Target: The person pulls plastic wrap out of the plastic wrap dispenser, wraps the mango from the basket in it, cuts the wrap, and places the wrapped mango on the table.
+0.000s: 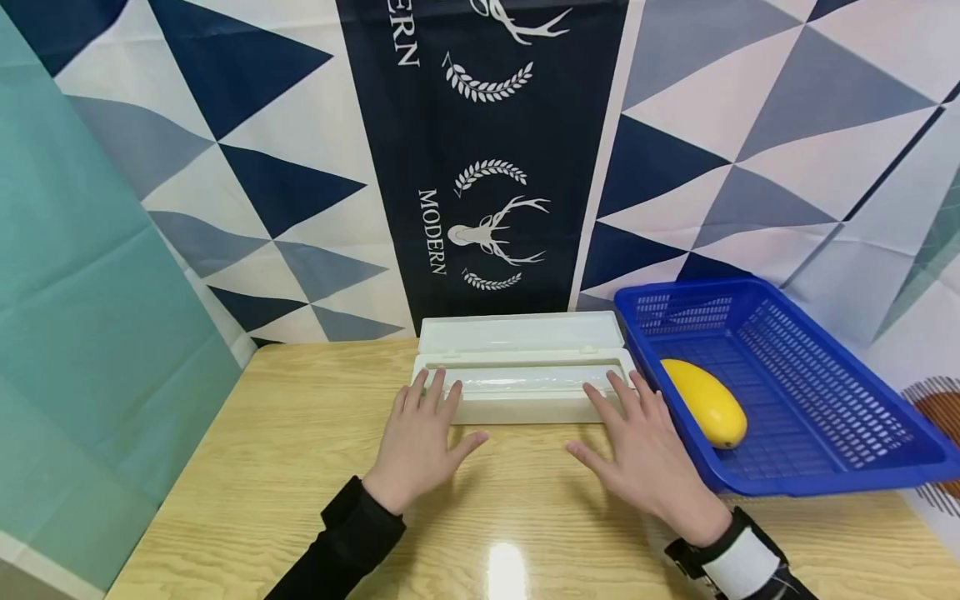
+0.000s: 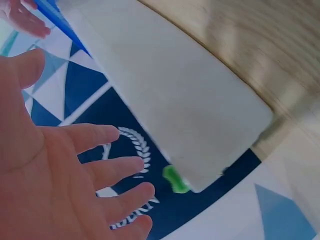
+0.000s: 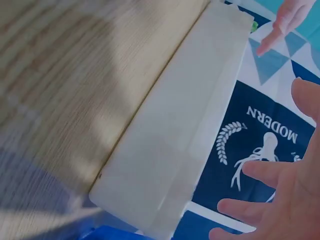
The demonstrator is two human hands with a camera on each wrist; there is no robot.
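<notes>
A long white cling film dispenser point(image 1: 525, 412) lies crosswise on the wooden table with its lid point(image 1: 517, 333) raised at the back. A glossy, pale roll of film point(image 1: 517, 379) seems to lie inside. My left hand point(image 1: 416, 450) hovers at its left front corner, fingers spread. Over the right front corner, my right hand point(image 1: 648, 458) is held likewise with straight fingers. Neither hand grips anything; whether the fingertips touch the box is unclear. At the box's left end a small green piece point(image 2: 175, 179) sticks out, mostly hidden by fingers in the head view.
On the right, a blue plastic basket point(image 1: 825, 483) stands close beside the dispenser and holds a yellow mango-like fruit point(image 1: 705, 404). Patterned cloth point(image 1: 487, 125) hangs behind the wooden table point(image 1: 300, 433). A teal sheet point(image 1: 90, 333) borders the left side.
</notes>
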